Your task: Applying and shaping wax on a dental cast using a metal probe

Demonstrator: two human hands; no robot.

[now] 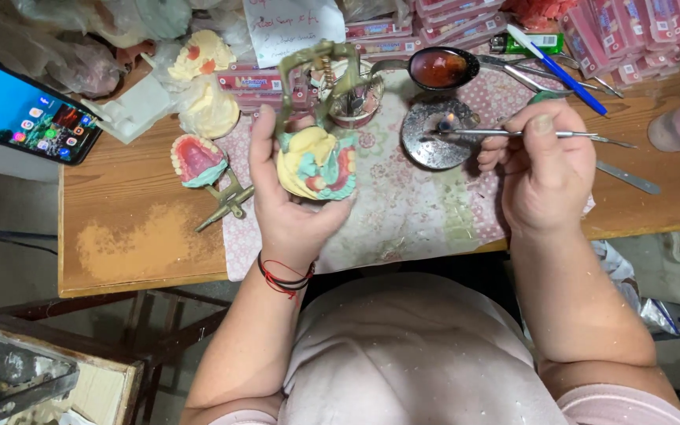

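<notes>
Holding the yellow-and-teal plaster dental model in its brass articulator [318, 161] above the near edge of the wooden table [143, 244], the left hand [289, 193] had its fingers wrapped around the cast from below, thumb along its left side. The right hand [541, 169] was pinched shut on a thin metal wax instrument [513, 134], whose tip reached left over the round metal burner dish [434, 134] where a small flame showed. The two hands were apart, the model just left of the dish and the tool's tip near but not touching it. To work well here, the tip probably needed only brief heating and a steady carry across to the pink wax gums, with the cast kept tilted toward the eye. Farther left lay a second pink-and-teal denture model [197, 161] on the patterned cloth [403, 212]; beyond, a metal spoon of dark red wax [441, 68], a blue pen [558, 71], pink flat boxes [631, 31], and a smartphone [25, 114] toward the far left corner.
</notes>
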